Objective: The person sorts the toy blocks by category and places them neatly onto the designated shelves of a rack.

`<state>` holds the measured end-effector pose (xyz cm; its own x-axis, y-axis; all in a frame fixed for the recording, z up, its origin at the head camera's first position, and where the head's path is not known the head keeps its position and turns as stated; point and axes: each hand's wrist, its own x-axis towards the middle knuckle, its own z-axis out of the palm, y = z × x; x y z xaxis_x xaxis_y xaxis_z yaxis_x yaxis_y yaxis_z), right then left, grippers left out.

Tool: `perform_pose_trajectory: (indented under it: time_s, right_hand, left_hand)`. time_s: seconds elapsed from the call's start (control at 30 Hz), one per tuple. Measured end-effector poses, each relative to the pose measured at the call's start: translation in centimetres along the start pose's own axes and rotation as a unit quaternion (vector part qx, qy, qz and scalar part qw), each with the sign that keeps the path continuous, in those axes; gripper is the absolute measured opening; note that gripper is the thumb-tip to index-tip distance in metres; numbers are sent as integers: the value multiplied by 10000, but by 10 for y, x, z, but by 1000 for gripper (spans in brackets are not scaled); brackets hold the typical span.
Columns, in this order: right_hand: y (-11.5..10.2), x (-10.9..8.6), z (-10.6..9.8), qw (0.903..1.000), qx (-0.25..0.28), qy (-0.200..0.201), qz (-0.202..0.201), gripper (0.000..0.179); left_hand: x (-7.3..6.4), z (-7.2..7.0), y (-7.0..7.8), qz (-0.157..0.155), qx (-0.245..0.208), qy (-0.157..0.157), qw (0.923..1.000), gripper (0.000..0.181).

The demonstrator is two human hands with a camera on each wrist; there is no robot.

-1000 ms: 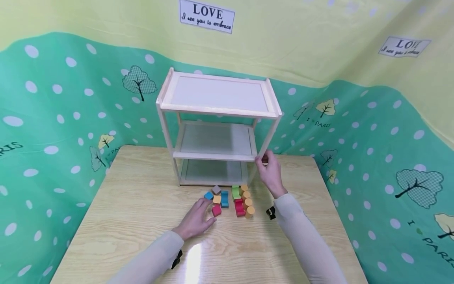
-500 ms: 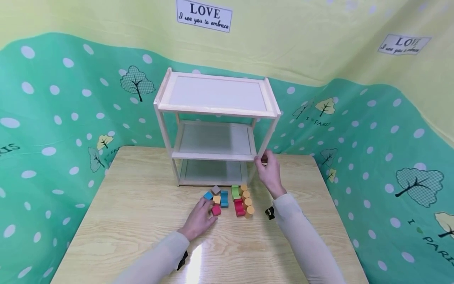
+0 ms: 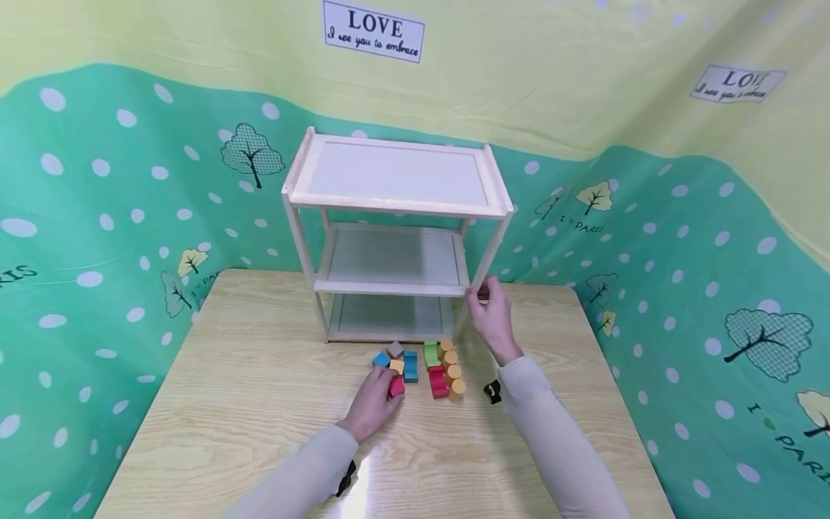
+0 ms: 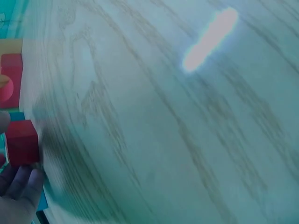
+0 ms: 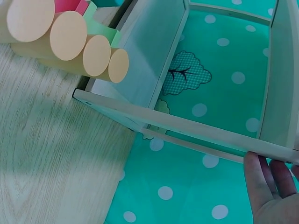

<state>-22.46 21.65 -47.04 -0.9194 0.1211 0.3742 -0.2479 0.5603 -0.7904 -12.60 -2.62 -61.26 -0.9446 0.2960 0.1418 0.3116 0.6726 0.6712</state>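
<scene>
A red cube (image 3: 397, 388) is pinched by my left hand (image 3: 371, 405) at the near end of a small group of blocks. In the left wrist view the cube (image 4: 22, 142) sits between the thumb and the fingers (image 4: 30, 186). Beside it lie a yellow cube (image 3: 397, 367), a blue cube (image 3: 380, 360), a greyish cube (image 3: 395, 349) and a blue arch block (image 3: 411, 367). My right hand (image 3: 494, 317) holds the right front post of a white three-tier shelf (image 3: 398, 173), near its middle board. In the right wrist view the fingers (image 5: 257, 182) touch that post.
Several yellow cylinders (image 3: 452, 372) stand in a row right of a green arch block (image 3: 431, 353) and a red arch block (image 3: 437, 382). These blocks lie just in front of the shelf on the wooden table (image 3: 246, 375). A patterned green-and-yellow cloth (image 3: 155, 238) surrounds the table.
My left hand has moved slightly forward and right, and its fingers have closed on the red cube. The right hand stays on the shelf post.
</scene>
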Motion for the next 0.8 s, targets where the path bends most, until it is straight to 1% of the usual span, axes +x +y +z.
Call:
perform_pose_trajectory:
  time_s: [0.27,0.33,0.5,0.63,0.8]
  right_hand:
    - [2,0,2,10000,-7,72,2,13]
    - [2,0,2,10000,-2,66,11,13]
    - [1,0,2,10000,14,89,11,13]
    - [0,-1,3,9999,67,139,-55,11]
    - [-1,-1,2,9997,116,168,-121,10]
  left_hand:
    - [3,8,-1,104,187,195,9996,36]
    - [3,9,-2,76,191,215,9996,34]
    - [3,9,-3,29,187,177,9997,33]
    - [4,10,-6,112,210,212,9995,33]
    - [4,11,-6,77,155,205,9996,33]
